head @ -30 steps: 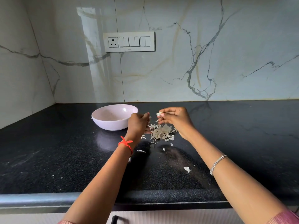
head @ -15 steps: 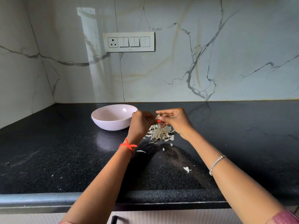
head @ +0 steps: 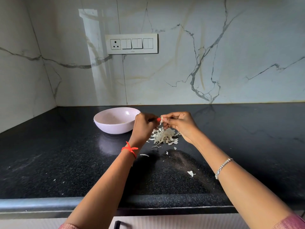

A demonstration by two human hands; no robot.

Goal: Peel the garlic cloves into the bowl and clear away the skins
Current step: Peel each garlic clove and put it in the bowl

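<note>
Above the black counter both my hands meet over a heap of garlic skins (head: 164,136). My right hand (head: 180,125) pinches a small pale garlic clove (head: 162,120) at its fingertips. My left hand (head: 143,128) has its fingers curled and its thumb and fingertip pinch the same clove from the left. A pale pink bowl (head: 113,128) stands just left of my left hand; what lies inside it is hard to make out.
Loose skin flakes (head: 191,173) lie scattered on the black counter (head: 49,162) toward the front edge. A marble wall with a switch plate (head: 131,43) rises behind, and a side wall closes the left corner. A drawer handle (head: 118,224) shows below the counter edge.
My two hands came together: the left one moved right and up to meet the right over the skin heap. The clove stays between the fingertips.
</note>
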